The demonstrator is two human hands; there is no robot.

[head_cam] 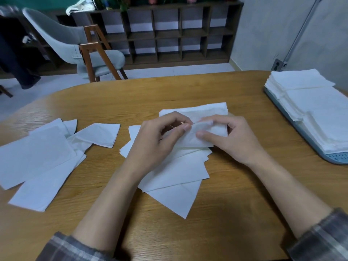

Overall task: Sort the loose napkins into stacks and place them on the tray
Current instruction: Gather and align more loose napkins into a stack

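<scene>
A table (235, 194) of light wood, its grain plain to see, with a soft satin sheen. On it lie loose napkins (37, 157) of thin white paper, matt and faintly textured. The napkin (188, 142) pinched between the left hand (156, 142) and right hand (235, 140) looks soft and creased. At the table's right edge, a tray (337, 159) of smooth grey-blue plastic carries stacks (310, 102) of the same paper. The sleeves (323, 238) are checked woven cloth. Beyond the far edge, a chair (62, 40) has grey fabric and brown wooden legs.

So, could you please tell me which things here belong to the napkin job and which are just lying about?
Job: held napkin, left hand, right hand, loose napkins, centre pile, stacked napkins, tray.
Lying about: chair, shelf unit.
</scene>
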